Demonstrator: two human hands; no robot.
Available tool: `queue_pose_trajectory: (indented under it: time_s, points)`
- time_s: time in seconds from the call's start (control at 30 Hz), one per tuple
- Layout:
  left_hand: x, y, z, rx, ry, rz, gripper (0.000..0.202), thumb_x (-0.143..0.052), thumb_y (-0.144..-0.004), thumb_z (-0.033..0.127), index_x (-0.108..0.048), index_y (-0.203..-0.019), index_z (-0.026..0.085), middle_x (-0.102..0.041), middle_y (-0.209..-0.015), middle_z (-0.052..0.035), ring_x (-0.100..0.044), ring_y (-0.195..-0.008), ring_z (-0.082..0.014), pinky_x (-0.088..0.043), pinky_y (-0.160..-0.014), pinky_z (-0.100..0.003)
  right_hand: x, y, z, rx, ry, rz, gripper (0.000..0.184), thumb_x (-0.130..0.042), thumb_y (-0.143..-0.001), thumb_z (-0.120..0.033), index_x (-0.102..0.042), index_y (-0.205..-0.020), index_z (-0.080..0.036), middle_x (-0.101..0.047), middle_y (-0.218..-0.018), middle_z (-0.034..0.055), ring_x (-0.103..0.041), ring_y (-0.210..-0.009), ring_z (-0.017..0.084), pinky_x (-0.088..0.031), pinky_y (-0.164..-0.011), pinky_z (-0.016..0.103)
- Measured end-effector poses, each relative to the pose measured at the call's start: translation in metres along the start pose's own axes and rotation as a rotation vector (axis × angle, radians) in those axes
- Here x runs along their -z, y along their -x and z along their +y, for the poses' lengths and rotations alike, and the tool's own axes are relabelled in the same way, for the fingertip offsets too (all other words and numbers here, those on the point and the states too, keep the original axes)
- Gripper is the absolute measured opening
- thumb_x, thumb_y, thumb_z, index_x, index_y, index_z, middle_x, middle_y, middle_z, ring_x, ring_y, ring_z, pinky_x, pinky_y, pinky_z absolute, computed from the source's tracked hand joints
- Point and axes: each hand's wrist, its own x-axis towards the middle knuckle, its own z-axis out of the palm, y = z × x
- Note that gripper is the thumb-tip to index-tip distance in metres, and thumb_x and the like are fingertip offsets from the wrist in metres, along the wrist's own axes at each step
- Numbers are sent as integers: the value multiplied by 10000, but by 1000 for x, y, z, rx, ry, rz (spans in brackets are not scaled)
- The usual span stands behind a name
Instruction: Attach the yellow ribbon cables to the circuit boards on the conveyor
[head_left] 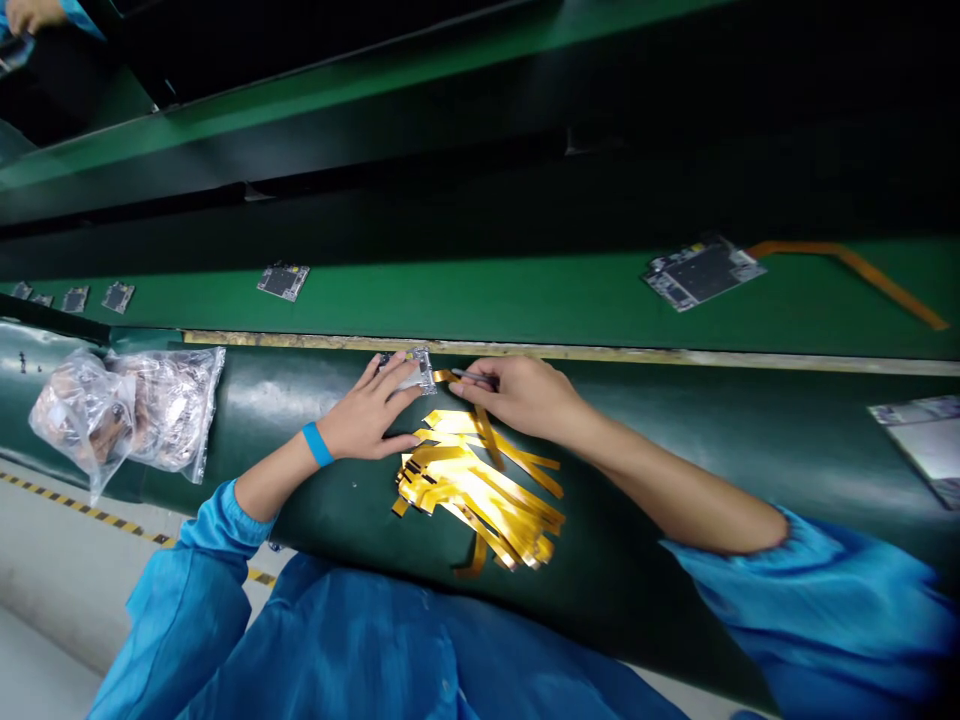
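Observation:
My left hand point(367, 415) lies with spread fingers on a small circuit board point(426, 372) at the table's back edge, covering part of it. My right hand point(521, 395) is closed around a slim grey tool, which looks like tweezers point(474, 377). The tool's tip is at an orange flat flex cable point(487, 435) that meets the board's right side. Whether the cable's end is seated on the board is too small to tell. Just below both hands, a loose pile of golden flex cables point(480, 490) lies on the green tabletop point(322, 525).
Behind a pale ledge point(637, 355) runs a green strip point(465, 300) carrying several boards, including one board point(701, 272) with a cable attached. Plastic bags point(169, 410) lie left. A silvery panel point(930, 445) is at the right edge. Another person's hand point(34, 14) shows top left.

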Motion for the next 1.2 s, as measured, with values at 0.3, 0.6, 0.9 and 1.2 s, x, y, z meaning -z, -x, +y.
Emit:
queue_pose_trajectory:
  time_s: [0.3,0.6,0.9,1.2]
  points:
    - [-4,23,-22,192,-2,251,494,-457,-1144,505,-557,-1516,195,-516,-1687,-223,-307,-1720,-370,-265,-1391,-698,40,-46,-10,-181,21,271,304,-694,-975,-526,-832,-927,-259,-787,-830,70,-704,-806,280,-407,-667,353]
    - [-10,24,-23,176,51,352,442,-475,-1148,436,-522,-1514,193,-550,-1644,-236,-383,-1690,-341,-330,-1374,-682,82,-58,24,-391,57,563,354,-708,-1044,-451,-791,-1266,-187,-799,-1132,167,-645,-923,290,-393,-785,418]
    - [39,15,-82,301,-50,295,476,-452,-1105,339,-535,-1542,171,-526,-1685,-209,-375,-1693,-321,-346,-1388,-589,12,-7,41,261,55,170,317,-605,-1023,-451,-824,-1091,-232,-829,-1101,116,-763,-932,284,-531,-777,384]
    - [112,-21,-172,579,-206,-115,927,-596,-846,112,-362,-1742,131,-219,-1868,-200,-158,-1754,-406,-229,-1396,-685,-12,32,21,432,67,-4,288,-561,-1077,-331,-833,-1156,-282,-830,-1138,54,-789,-862,206,-502,-677,305]
